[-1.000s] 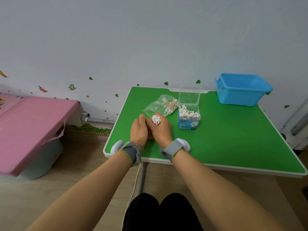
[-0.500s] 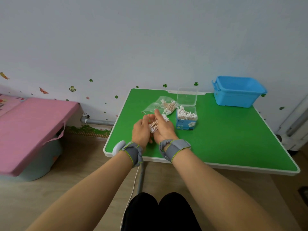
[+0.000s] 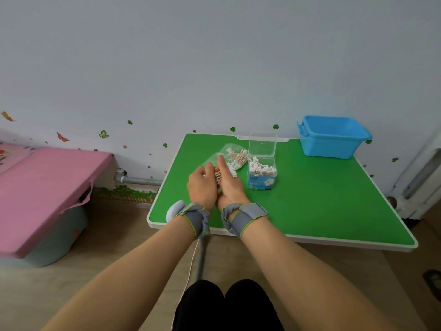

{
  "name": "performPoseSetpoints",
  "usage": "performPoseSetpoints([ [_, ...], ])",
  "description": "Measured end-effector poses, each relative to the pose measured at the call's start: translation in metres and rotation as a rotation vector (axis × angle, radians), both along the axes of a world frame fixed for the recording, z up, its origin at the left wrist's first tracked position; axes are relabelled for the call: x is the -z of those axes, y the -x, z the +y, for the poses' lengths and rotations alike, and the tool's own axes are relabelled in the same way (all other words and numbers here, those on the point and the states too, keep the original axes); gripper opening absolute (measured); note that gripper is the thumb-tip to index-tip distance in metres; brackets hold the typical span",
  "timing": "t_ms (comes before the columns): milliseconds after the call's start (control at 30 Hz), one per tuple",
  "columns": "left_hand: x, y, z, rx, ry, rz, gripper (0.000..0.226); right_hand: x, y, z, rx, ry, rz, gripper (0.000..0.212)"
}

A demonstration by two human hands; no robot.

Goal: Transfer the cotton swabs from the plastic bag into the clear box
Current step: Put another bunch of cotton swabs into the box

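Though small, clear box [image 3: 262,173] label [image 3: 262,182] (HYNAUT)

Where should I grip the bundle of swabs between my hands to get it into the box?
Grip the bundle round the middle of the sticks, coming from above: the sticks lie side by side, white tips toward the box, whose top is open.

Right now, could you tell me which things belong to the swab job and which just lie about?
In the job: cotton swabs, plastic bag, clear box, left hand, right hand.
Lying about: blue bin, pink-lidded crate.
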State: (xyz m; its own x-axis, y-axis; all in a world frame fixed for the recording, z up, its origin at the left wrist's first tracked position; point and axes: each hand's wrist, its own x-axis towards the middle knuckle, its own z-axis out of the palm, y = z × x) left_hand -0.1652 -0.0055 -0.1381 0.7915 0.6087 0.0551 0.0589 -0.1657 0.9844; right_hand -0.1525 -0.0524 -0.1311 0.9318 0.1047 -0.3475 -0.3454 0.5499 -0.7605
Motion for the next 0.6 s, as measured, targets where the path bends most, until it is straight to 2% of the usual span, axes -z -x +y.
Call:
performPoseSetpoints([
  [100,-0.003,-0.001,0.0,-0.062,-0.066,0.013,0.041,-0.004,0.004,-0.003,-0.011,-0.009,-0.045,0.023],
  [133,-0.005,-0.002,0.001,-0.072,-0.072,0.013,0.04,-0.003,0.004,-0.006,0.011,0.033,-0.079,0.027],
  [167,-0.006,-0.002,0.001,-0.077,-0.079,0.015,0.038,-0.002,0.003,-0.008,0.038,0.103,-0.125,0.031],
  [233,-0.007,-0.002,0.002,-0.073,-0.121,0.019,0.036,0.002,0.002,-0.013,0.121,0.32,-0.31,0.014],
  [300,-0.007,-0.003,0.002,-0.058,-0.172,0.01,0.037,0.007,0.0,-0.018,0.169,0.488,-0.457,0.024],
  [400,-0.009,-0.001,-0.002,-0.046,-0.192,-0.018,0.04,0.007,-0.001,-0.021,0.146,0.531,-0.475,0.03],
  [533,-0.011,0.002,-0.006,0.001,-0.234,-0.096,0.044,0.007,-0.002,-0.026,0.1,0.483,-0.364,0.032],
  [600,-0.012,0.002,-0.005,-0.013,-0.237,-0.095,0.044,0.007,0.002,-0.03,0.086,0.566,-0.461,0.028],
])
